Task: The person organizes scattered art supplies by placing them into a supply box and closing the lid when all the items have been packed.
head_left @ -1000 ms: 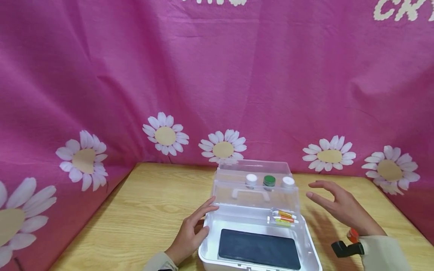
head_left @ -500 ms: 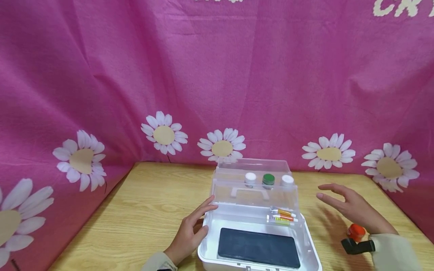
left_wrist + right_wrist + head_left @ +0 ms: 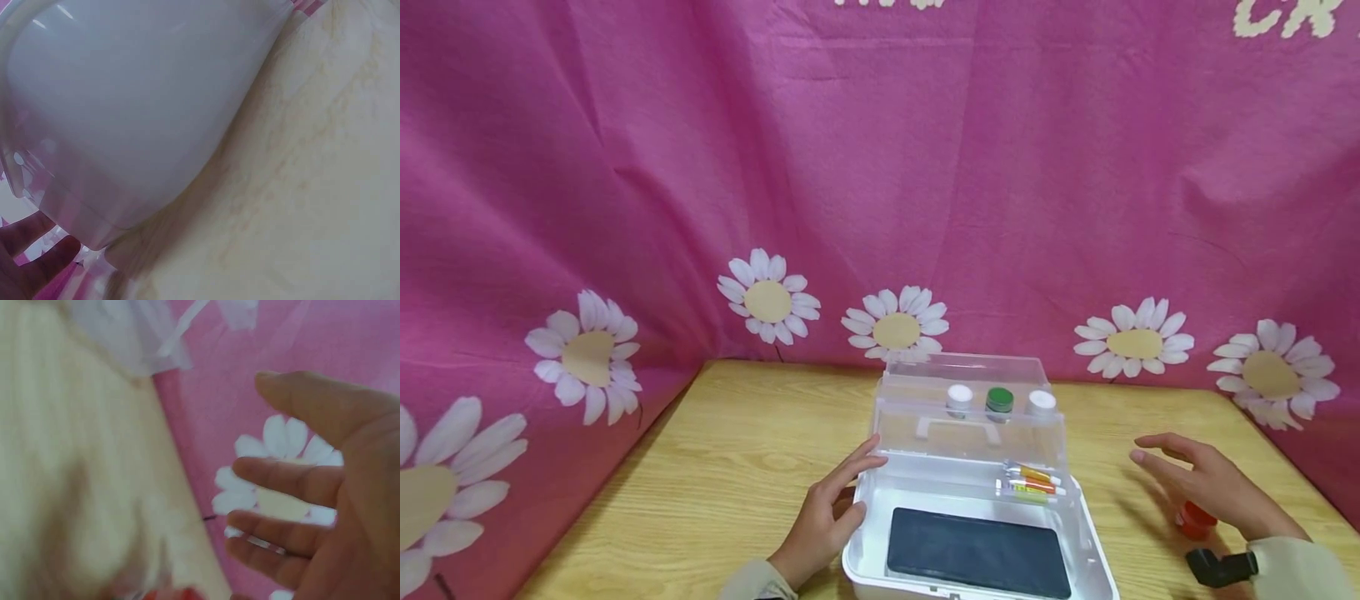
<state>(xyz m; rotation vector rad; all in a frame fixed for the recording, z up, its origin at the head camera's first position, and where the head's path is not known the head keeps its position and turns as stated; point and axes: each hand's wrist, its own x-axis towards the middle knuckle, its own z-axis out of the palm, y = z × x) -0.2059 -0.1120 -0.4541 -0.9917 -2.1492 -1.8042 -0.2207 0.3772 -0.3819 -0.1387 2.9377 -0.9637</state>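
A white plastic case (image 3: 977, 593) with its clear lid (image 3: 917, 433) tipped back stands at the front of the table. My left hand (image 3: 823, 521) rests along its left rim, fingers relaxed; in the left wrist view two fingertips (image 3: 59, 256) lie right at the case's corner. My right hand (image 3: 1217, 487) hovers over the table right of the case, fingers loosely extended and holding nothing. Just below it is a small red jar (image 3: 1195, 521), partly hidden by the hand. Inside the case lie a dark flat rectangular slab (image 3: 977, 552) and several small colourful tubes (image 3: 1033, 483).
Behind the clear lid stand two white-capped jars, one a white jar (image 3: 959, 398) on the left, and a green-capped jar (image 3: 1000, 400) between them. A pink curtain (image 3: 1000, 183) with daisies hangs around the wooden table (image 3: 737, 433).
My right hand has moved right and slightly down, away from the case and over the red jar. The left hand stays on the rim.
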